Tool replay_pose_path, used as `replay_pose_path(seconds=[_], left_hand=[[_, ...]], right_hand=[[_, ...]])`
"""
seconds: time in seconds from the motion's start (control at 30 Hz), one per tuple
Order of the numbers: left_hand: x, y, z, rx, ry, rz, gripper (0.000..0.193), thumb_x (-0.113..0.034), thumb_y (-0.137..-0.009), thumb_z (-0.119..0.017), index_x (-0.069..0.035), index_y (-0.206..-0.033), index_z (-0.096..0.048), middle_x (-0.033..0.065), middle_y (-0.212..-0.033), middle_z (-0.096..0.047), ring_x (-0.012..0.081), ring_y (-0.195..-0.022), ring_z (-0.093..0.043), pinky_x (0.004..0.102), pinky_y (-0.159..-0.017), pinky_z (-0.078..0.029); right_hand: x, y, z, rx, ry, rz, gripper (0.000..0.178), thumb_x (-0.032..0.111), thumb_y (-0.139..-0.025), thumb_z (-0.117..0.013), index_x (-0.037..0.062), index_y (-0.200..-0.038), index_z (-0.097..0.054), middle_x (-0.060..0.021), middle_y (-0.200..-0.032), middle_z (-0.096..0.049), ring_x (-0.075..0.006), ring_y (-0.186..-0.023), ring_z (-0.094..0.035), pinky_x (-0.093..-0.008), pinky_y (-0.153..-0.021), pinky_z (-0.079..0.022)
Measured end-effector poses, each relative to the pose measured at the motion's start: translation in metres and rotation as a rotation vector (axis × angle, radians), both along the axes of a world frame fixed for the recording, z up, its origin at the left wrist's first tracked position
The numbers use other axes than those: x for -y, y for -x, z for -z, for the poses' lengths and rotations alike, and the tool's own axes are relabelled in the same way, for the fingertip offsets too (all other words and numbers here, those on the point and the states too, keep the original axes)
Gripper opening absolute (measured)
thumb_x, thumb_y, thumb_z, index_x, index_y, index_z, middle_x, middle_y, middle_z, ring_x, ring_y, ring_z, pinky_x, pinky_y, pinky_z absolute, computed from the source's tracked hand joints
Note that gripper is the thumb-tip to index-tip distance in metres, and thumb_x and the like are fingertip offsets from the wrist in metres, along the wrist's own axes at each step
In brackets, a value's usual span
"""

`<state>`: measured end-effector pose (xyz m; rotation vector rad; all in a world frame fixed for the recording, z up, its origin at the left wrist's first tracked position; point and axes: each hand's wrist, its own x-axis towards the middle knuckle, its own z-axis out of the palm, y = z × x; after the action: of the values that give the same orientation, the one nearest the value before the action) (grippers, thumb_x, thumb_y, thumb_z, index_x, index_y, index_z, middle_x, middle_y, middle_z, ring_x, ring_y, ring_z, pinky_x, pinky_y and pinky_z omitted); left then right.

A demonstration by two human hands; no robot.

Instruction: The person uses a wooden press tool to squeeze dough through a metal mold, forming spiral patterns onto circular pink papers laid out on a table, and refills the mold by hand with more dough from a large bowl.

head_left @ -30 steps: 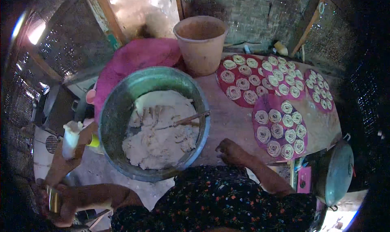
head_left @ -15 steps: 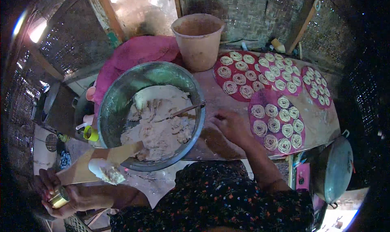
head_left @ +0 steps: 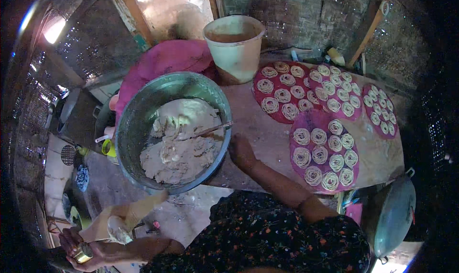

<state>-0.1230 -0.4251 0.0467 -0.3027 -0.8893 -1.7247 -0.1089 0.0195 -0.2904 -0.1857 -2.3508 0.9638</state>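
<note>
My left hand, at the lower left, is closed round a wooden press with a short brass-coloured cylinder at its end. A lump of pale dough clings to the press's white part. My right hand is at the right rim of a large metal basin, its fingers curled against the edge. Inside the basin lies a mass of pale, crumbly dough. A thin stick rests across the dough, one end reaching the right rim.
Pink and red round sheets on the table at right carry several coiled noodle-like rings. A tall pale bucket stands behind the basin, beside a stack of pink sheets. A big metal pan stands at the lower right.
My right hand has moved left from over the table to the basin's rim. The basin has shifted slightly left. My left hand and the press are a little lower.
</note>
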Motion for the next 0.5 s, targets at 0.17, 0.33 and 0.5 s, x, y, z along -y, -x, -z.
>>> replay_pose_path(seconds=[0.17, 0.33, 0.5], left_hand=[[-0.024, -0.03, -0.002, -0.03, -0.109, -0.011, 0.016, -0.027, -0.079, -0.052, -0.014, -0.068, -0.055, -0.0019, -0.059, -0.053, 0.0102, -0.047, -0.048, 0.0255, -0.045, -0.038], [-0.091, -0.03, 0.003, -0.128, -0.048, 0.62, 0.018, -0.026, -0.08, -0.05, -0.009, -0.074, -0.051, 0.0033, -0.068, -0.052, 0.0148, -0.054, -0.048, 0.0275, -0.051, -0.038], [-0.206, -0.024, -0.002, -0.166, -0.074, 1.562, 0.021, -0.025, -0.081, -0.047, -0.004, -0.08, -0.047, 0.0085, -0.076, -0.05, 0.0194, -0.062, -0.049, 0.0295, -0.056, -0.037]], right_hand=[[0.013, -0.056, -0.136, -0.107, 0.897, 0.35, 0.026, 0.01, -0.074, -0.06, -0.0023, -0.096, -0.053, -0.0171, -0.086, -0.058, -0.0288, -0.08, -0.056, -0.0384, -0.073, -0.044], [0.01, -0.06, -0.183, -0.603, 0.17, -0.074, 0.026, 0.009, -0.08, -0.057, 0.0012, -0.105, -0.052, -0.0126, -0.095, -0.057, -0.0239, -0.081, -0.057, -0.0331, -0.072, -0.046], [0.014, -0.089, -0.202, -0.119, 0.287, -0.582, 0.039, 0.024, -0.085, -0.053, 0.0026, -0.116, -0.045, -0.0124, -0.105, -0.053, -0.0225, -0.088, -0.054, -0.0339, -0.077, -0.045]])
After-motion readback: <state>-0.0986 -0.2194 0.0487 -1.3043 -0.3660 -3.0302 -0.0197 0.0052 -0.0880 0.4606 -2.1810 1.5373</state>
